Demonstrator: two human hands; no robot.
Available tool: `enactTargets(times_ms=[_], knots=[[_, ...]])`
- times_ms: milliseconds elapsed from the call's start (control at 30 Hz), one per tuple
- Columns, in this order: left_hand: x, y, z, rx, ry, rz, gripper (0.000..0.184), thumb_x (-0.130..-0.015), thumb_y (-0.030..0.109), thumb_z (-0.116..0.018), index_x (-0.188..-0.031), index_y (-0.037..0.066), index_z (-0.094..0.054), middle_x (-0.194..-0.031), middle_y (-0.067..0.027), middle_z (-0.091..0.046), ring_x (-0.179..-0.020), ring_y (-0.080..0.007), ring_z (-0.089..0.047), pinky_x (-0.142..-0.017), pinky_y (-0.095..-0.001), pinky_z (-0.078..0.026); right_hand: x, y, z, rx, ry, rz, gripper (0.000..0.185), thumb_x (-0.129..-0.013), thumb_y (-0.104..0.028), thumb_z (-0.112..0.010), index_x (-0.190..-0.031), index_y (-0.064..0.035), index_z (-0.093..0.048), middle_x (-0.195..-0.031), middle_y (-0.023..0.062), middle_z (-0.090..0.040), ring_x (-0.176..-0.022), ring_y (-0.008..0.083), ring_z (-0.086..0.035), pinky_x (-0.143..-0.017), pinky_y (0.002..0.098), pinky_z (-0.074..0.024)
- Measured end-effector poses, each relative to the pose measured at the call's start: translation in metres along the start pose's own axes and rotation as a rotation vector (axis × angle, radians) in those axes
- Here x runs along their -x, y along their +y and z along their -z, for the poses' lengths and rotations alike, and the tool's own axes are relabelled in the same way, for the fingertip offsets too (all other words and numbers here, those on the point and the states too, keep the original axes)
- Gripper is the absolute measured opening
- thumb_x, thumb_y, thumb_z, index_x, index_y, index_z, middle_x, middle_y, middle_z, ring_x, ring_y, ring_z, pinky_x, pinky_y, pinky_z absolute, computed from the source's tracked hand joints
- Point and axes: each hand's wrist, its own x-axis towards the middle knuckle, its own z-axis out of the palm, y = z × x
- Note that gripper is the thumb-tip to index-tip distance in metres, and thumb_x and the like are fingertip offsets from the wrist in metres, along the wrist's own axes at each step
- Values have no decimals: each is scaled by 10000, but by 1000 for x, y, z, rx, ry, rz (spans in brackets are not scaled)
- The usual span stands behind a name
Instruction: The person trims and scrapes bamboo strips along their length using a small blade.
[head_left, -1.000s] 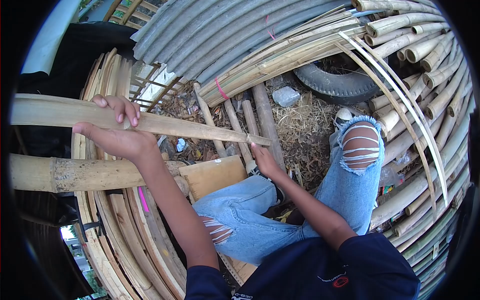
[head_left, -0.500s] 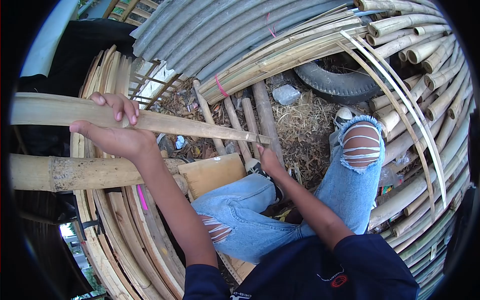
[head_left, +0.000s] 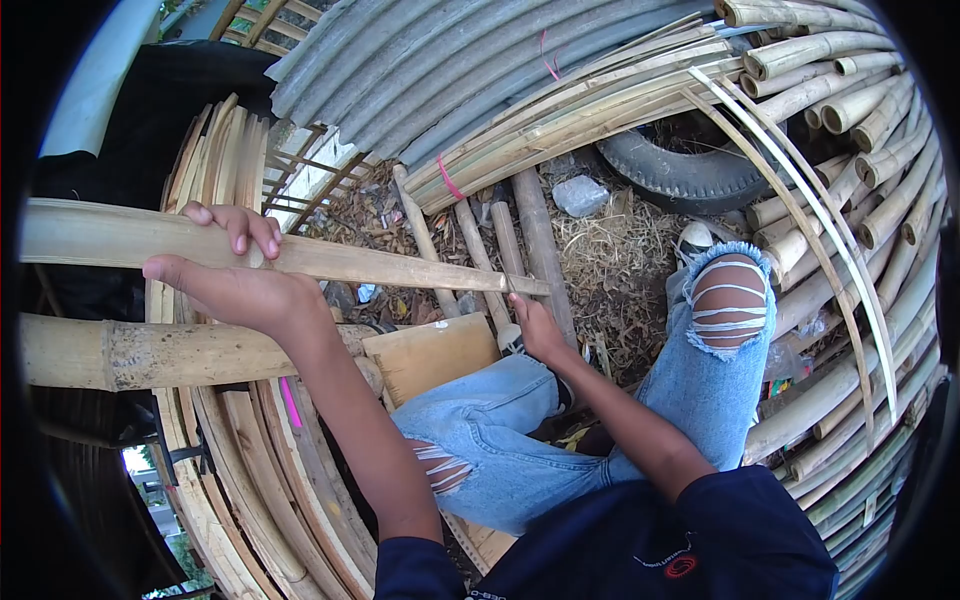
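A long split bamboo strip [head_left: 390,266] stretches across the view, wide at the left and narrowing to the right. My left hand [head_left: 245,285] cups it from below, with the thumb on the near side and the fingers curled over the far edge. Near its narrow end, my right hand [head_left: 537,327] is closed on what looks like a knife [head_left: 508,284]. Only a thin dark edge shows against the strip, and the handle is hidden in my fist. Below the strip lies a thick round bamboo pole [head_left: 190,351], roughly parallel to it.
Split bamboo lengths [head_left: 262,470] are stacked at the left. A bundle of strips [head_left: 560,125] with a pink tie lies beside corrugated sheets [head_left: 420,65]. Bamboo poles [head_left: 800,290] pile up on the right, near a tyre [head_left: 690,175]. A tan board [head_left: 435,352] is by my leg.
Both hands and the strip appear slightly lower, and the whole view has shifted a little. My right hand stays at the strip's narrow end; the left hand's grip looks the same.
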Motion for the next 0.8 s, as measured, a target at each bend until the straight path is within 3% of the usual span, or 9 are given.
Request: enactTargets(times_ms=[233, 267, 367, 433, 500, 600, 700, 767, 800], knots=[[1, -1, 2, 37, -63, -3, 620, -873, 647, -152, -808, 89, -414, -533, 0, -310, -413, -89, -281, -401, -194, -252, 7, 6, -19, 49, 89, 53, 586, -943, -402, -299, -792, 95, -570, -755, 322, -552, -811, 486, -535, -729, 489, -415], [2, 1, 1, 40, -74, -4, 622, -868, 654, -159, -808, 88, -411, -532, 2, -306, -412, -89, -282, -399, -194, -254, -7, 37, -19, 7, 54, -113, 605, -940, -416, -298, -794, 99, -581, -756, 331, -553, -837, 481, -540, -738, 492, -418], [6, 3, -2, 78, -100, -1, 626, -857, 669, -169, -806, 92, -408, -535, 5, -302, -411, -88, -279, -398, -194, -252, -27, 80, 3, 89, -25, -148, 632, -944, -431, -258, -784, 95, -568, -698, 321, -544, -780, 454, -568, -714, 491, -402], [11, 6, -3, 54, -106, 7, 636, -841, 691, -187, -803, 96, -406, -536, 5, -299, -410, -86, -277, -400, -190, -254, -4, 27, -5, 68, -7, -161, 603, -945, -421, -271, -781, 85, -555, -708, 313, -548, -774, 459, -558, -700, 492, -396], [12, 8, -5, 68, -125, 11, 634, -838, 694, -203, -805, 94, -405, -539, 6, -301, -407, -83, -276, -405, -187, -252, 11, -6, -18, -180, 99, 108, 580, -945, -414, -292, -725, 69, -525, -630, 261, -527, -645, 424, -527, -631, 475, -383], [9, 6, -2, 87, -155, 15, 633, -838, 694, -208, -811, 93, -404, -545, 7, -305, -407, -81, -278, -409, -187, -247, 6, 2, -19, -112, 235, 281, 566, -949, -400, -304, -647, 50, -468, -536, 190, -427, -533, 322, -441, -566, 446, -352], [10, 5, 0, 126, -177, 8, 629, -838, 692, -214, -816, 93, -403, -545, 8, -307, -406, -81, -280, -403, -186, -240, -8, 38, 8, -117, 85, 194, 563, -951, -399, -303, -655, 56, -453, -533, 172, -375, -525, 262, -380, -548, 431, -332], [7, 5, -5, 130, -167, 5, 629, -831, 698, -233, -815, 93, -403, -540, 9, -304, -405, -80, -284, -396, -183, -239, -20, 50, 2, -168, -47, 30, 567, -951, -401, -305, -677, 74, -452, -556, 202, -393, -539, 274, -395, -561, 441, -339], [8, 5, -4, 123, -162, 10, 629, -823, 704, -251, -815, 93, -403, -535, 9, -302, -404, -79, -287, -388, -180, -239, -11, 35, 0, -122, -10, 42, 541, -948, -376, -314, -732, 86, -496, -650, 261, -460, -664, 369, -462, -623, 455, -366]])
